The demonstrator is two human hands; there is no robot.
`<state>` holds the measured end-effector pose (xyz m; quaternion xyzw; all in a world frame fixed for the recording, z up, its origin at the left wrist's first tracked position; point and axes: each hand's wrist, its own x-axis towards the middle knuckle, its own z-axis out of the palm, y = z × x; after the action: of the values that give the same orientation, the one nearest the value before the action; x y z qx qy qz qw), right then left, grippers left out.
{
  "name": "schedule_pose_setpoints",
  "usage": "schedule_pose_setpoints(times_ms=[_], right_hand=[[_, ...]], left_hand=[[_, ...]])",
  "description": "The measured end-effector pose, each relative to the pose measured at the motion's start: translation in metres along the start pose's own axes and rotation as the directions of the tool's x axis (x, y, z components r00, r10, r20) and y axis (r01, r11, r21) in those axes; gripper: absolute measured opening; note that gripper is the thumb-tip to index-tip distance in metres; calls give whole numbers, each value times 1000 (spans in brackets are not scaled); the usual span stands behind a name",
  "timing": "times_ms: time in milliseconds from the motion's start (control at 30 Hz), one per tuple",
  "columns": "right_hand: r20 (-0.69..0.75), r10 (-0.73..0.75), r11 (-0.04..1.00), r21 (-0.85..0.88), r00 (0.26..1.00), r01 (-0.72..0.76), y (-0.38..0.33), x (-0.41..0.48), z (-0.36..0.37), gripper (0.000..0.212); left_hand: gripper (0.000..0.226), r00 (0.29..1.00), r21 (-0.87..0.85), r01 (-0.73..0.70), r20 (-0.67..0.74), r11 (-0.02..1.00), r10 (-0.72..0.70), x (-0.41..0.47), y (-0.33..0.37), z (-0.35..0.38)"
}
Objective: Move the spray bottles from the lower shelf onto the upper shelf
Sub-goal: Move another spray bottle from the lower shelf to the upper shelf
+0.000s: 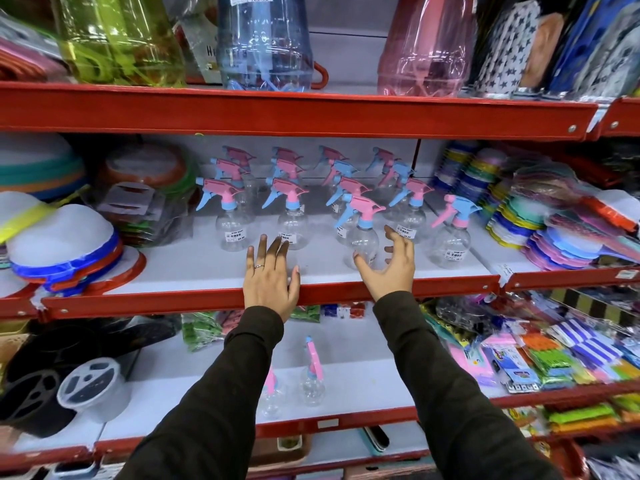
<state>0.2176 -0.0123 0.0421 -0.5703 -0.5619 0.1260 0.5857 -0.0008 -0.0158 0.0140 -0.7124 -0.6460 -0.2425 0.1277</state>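
Several clear spray bottles with pink and blue trigger heads stand in rows on the upper shelf [207, 268]. The nearest one [362, 233] stands at the front, just left of my right hand [389, 265], whose curled fingers are spread beside it without gripping it. My left hand [272, 275] lies flat, fingers apart, over the shelf's red front edge, close to a bottle [291, 216]. Two spray bottles stay on the lower shelf [363, 382]: one [313, 372] between my forearms, another [270, 393] partly hidden by my left sleeve.
Stacked plastic lids and bowls [65, 251] fill the upper shelf's left side, coloured plates [554, 233] the right. Big tinted jars [265, 39] stand on the top shelf. Black and grey containers [62, 386] and packaged goods [540, 355] flank the lower shelf.
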Motion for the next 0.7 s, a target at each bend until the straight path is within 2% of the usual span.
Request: schedule_pose_setpoints(times_ms=[200, 367, 467, 567, 633, 700], right_hand=[[53, -184, 983, 21, 981, 183, -2, -41, -2, 58], [159, -201, 980, 38, 967, 197, 26, -89, 8, 39], [261, -96, 995, 0, 961, 100, 55, -126, 18, 36], [361, 91, 994, -85, 928, -64, 89, -159, 30, 40], [428, 292, 956, -167, 855, -242, 106, -175, 41, 47], [477, 455, 890, -267, 752, -369, 116, -184, 54, 53]], left_hand=[[66, 998, 7, 62, -23, 998, -62, -8, -34, -12], [67, 987, 39, 155, -54, 987, -153, -18, -76, -21], [67, 983, 44, 178, -55, 983, -176, -23, -94, -21], [63, 985, 46, 154, -81, 987, -150, -23, -98, -17], [61, 982, 55, 166, -96, 985, -161, -20, -97, -14], [63, 981, 66, 172, -102, 983, -165, -18, -98, -11]])
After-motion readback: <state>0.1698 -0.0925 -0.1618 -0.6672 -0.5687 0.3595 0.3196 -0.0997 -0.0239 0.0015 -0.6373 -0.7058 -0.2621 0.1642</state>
